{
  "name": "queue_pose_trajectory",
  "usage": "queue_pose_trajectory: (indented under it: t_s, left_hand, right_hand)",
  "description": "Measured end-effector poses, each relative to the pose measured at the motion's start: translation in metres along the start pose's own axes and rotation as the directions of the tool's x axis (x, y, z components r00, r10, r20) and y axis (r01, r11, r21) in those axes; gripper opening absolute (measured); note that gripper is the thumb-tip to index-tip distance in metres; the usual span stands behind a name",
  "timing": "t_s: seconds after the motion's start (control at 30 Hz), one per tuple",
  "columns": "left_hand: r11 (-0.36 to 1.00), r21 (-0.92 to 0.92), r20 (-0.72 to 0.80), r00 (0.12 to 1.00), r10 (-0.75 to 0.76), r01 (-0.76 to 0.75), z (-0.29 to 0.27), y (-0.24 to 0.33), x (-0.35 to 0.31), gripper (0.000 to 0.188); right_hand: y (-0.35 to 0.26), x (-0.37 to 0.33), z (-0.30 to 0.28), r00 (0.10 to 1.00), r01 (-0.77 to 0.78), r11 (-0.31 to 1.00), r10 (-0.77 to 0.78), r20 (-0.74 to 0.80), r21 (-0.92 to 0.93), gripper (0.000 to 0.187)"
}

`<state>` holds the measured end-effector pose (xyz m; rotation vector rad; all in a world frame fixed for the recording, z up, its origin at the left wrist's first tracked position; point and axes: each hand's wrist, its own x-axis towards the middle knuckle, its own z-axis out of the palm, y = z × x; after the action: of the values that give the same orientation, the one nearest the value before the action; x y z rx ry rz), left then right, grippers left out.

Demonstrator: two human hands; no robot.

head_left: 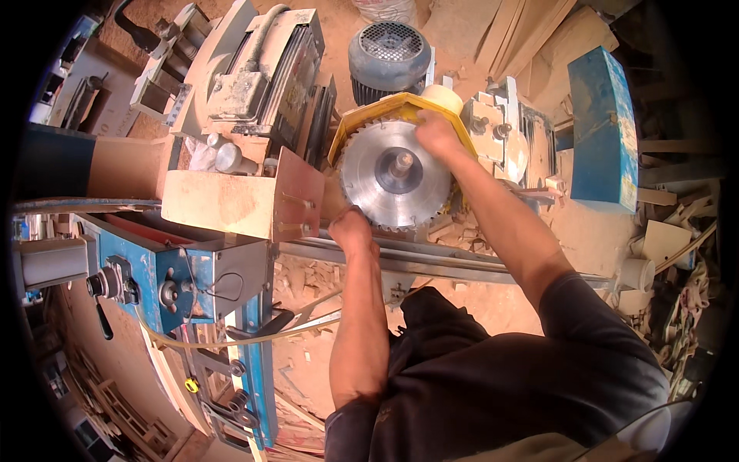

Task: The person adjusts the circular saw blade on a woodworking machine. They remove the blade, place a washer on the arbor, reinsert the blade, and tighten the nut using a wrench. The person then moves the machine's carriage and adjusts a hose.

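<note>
Head view: shows one saw blade (364,183) around one spindle (402,161), gripped by curled fingers of left hand (352,230) (lower-left rim) and right hand (439,137) (upper-right rim); around its top, one yellow guard (392,102); beyond, one blue-grey motor (388,66).

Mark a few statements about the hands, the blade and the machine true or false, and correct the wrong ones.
1. The right hand is at the upper right of the circular saw blade. True.
2. The left hand is gloved. False: it is bare.
3. The blade's rim is smooth. False: it is toothed.
4. A shaft end shows at the blade's centre. True.
5. Blue metal frames the blade's upper edge. False: a yellow guard does.
6. An electric motor stands beyond the blade. True.
</note>
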<state>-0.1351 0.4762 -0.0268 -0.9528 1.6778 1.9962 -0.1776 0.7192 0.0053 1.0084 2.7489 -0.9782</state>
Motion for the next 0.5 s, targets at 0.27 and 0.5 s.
queue_pose_trajectory:
  t_s: [0.27,0.5]
  left_hand:
    - [0.998,-0.037,-0.021,0.999,0.050,-0.051,0.007,-0.001,-0.013,0.018]
    - [0.995,-0.062,0.030,0.997,-0.072,0.074,0.005,0.031,-0.037,0.015]
  right_hand:
    - [0.009,-0.002,0.010,0.996,-0.052,0.990,0.061,-0.063,0.134,0.057]
    - [-0.009,-0.006,-0.012,0.988,-0.013,0.945,0.062,-0.141,0.328,0.047]
